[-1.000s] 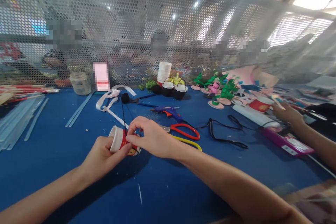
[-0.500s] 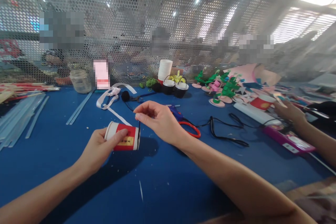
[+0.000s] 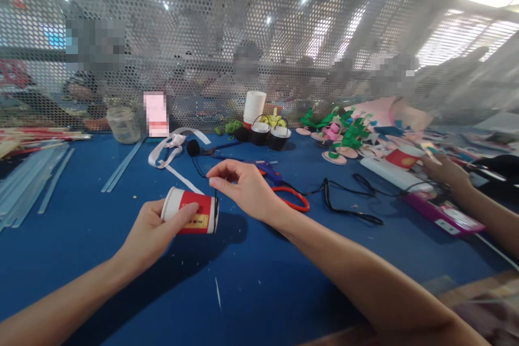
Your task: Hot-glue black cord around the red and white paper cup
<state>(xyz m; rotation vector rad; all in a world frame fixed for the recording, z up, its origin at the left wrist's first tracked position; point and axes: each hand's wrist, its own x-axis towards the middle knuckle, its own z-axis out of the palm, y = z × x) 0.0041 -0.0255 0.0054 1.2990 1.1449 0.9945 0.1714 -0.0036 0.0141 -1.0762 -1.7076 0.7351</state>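
Note:
My left hand (image 3: pixel 164 225) is closed around a red and white paper cup (image 3: pixel 200 206), which lies tilted on its side above the blue table. Black cord runs along the cup's right-hand end. My right hand (image 3: pixel 243 186) pinches a black cord (image 3: pixel 215 188) between thumb and fingertips, just above that end. From those fingers the cord leads back to a small black ball of yarn (image 3: pixel 193 147) on the table. Behind the right wrist lie a blue hot glue gun (image 3: pixel 271 172) and a red-handled tool (image 3: pixel 298 198), partly hidden by the arm.
Clear glue sticks (image 3: pixel 30 184) and a glass jar (image 3: pixel 122 124) are on the left. White ribbon (image 3: pixel 156 157), black cups with handles (image 3: pixel 279 138) and green paper plants (image 3: pixel 352 135) stand farther back. A purple power strip (image 3: pixel 444 213) and another person's hand (image 3: pixel 448 173) are at right.
My right hand has shifted very slightly downward with the cord, and a little more black shows at the cup's right end. The left hand keeps its hold on the cup.

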